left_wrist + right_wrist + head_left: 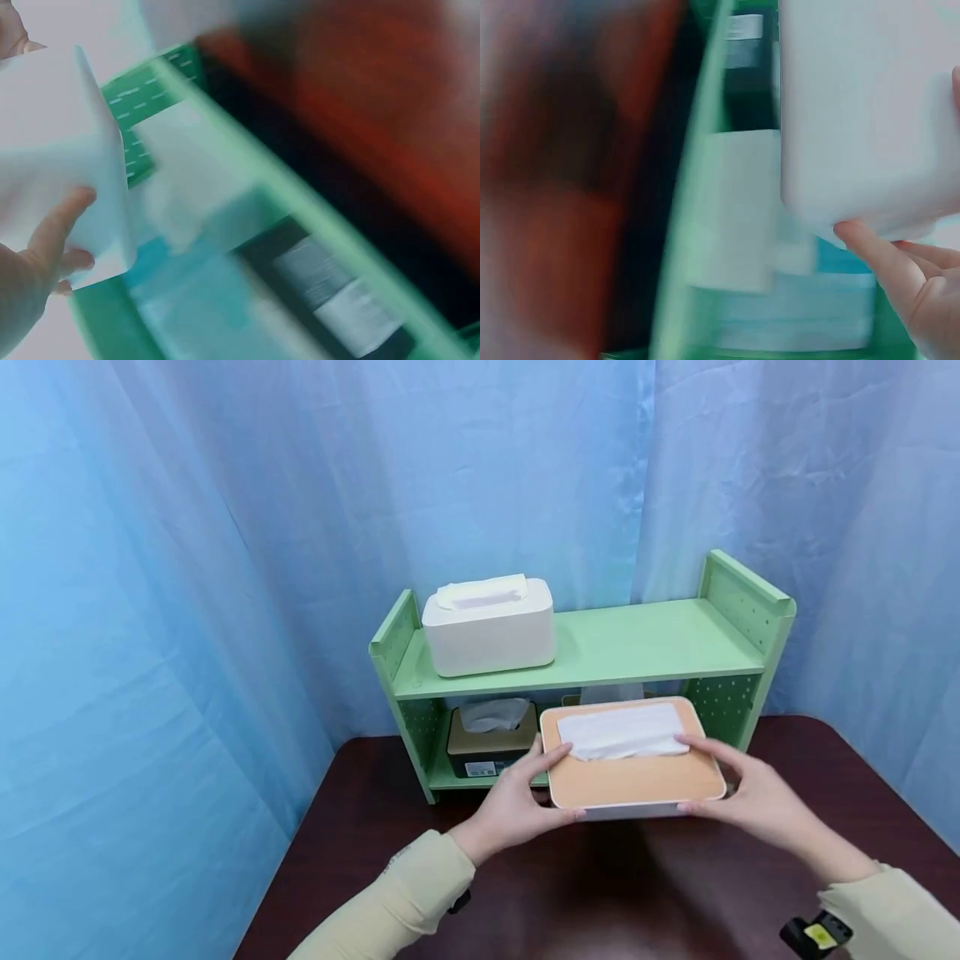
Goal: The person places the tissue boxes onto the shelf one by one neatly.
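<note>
Both hands hold a white tissue box (637,781) with a wood-coloured lid, a folded white tissue lying over its top. My left hand (517,802) grips its left end, and my right hand (765,802) grips the right end. The box is in the air in front of a green shelf rack (637,639), above the table. In the left wrist view, the box's white underside (67,112) shows with the left hand (34,281) against it. The right wrist view has the right hand (915,285) at a lower corner of the box (862,112).
On the rack's upper shelf, at left, stands a plain white tissue box (491,639). A black tissue box with a gold lid (491,743) sits below. Another box with a tissue (611,693) is mostly hidden behind the held one. Blue curtains (300,485) surround the dark table (360,860).
</note>
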`<state>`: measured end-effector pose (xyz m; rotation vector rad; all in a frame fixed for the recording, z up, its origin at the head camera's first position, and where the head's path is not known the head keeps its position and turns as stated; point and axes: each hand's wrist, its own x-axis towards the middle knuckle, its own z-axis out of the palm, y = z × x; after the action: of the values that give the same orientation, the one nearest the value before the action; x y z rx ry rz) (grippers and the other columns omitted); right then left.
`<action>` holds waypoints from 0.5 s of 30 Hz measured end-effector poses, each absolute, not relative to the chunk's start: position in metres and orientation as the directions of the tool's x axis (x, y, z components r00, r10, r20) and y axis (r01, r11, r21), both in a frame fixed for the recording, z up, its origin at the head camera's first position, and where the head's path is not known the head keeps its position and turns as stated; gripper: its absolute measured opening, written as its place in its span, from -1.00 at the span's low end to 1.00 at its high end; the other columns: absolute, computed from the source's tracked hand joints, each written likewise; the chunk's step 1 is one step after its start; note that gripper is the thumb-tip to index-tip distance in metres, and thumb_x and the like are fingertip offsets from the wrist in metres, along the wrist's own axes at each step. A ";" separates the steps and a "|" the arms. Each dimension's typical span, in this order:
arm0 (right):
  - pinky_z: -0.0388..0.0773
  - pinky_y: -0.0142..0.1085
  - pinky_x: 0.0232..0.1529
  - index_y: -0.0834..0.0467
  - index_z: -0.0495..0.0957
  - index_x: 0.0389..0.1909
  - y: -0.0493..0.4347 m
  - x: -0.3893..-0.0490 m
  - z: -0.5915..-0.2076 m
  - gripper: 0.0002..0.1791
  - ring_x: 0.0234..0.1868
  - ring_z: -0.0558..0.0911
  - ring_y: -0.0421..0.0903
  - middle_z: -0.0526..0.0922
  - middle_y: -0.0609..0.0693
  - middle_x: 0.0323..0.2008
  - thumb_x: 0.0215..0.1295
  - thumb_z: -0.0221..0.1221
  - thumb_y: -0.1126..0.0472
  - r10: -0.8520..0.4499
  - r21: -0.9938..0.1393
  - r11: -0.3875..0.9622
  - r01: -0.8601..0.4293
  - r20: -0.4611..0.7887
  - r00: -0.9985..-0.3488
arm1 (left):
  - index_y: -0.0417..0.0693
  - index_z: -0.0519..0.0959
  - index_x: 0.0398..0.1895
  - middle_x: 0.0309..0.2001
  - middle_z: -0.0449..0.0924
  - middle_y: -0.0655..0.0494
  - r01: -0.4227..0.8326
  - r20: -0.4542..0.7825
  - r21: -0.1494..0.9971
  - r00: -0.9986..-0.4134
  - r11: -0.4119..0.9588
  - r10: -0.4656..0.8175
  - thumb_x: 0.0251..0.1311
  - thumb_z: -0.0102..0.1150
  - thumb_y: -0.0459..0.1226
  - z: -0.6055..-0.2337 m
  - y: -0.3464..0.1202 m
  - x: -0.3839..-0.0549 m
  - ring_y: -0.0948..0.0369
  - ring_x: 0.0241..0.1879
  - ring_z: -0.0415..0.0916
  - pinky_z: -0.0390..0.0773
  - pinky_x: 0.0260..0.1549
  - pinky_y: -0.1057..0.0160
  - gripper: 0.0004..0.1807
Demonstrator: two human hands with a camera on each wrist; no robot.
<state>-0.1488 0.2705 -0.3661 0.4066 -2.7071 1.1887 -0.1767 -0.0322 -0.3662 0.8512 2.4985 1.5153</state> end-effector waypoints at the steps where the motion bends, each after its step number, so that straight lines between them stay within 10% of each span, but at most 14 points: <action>1: 0.46 -0.45 -0.41 0.17 0.25 0.37 0.272 -0.148 -0.356 -0.11 -0.24 0.47 -0.48 0.45 0.45 0.10 -0.01 0.43 0.12 -0.179 -0.695 0.648 -0.313 0.260 -0.949 | 0.11 0.25 0.40 0.50 -0.21 -0.12 0.432 0.219 0.832 -0.832 0.347 0.510 -0.02 0.43 -0.23 -0.356 -0.031 -0.177 0.11 0.38 0.17 0.55 -0.10 0.41 -0.14; 15: 0.39 -0.63 -0.38 -0.14 0.17 0.42 0.304 -0.166 -0.274 -0.12 -0.17 0.29 -0.69 0.22 0.40 0.29 0.10 0.35 0.22 -0.166 -0.683 0.646 -0.340 0.309 -0.936 | 0.14 0.24 0.41 0.51 -0.18 -0.04 0.555 0.305 0.738 -0.782 0.385 0.544 0.00 0.42 -0.19 -0.266 -0.008 -0.201 0.18 0.44 0.02 0.58 -0.13 0.39 -0.14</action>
<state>-0.1662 0.3042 -0.2738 0.4126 -2.6470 1.1657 -0.2006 -0.0079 -0.2659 1.0410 2.6242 1.4062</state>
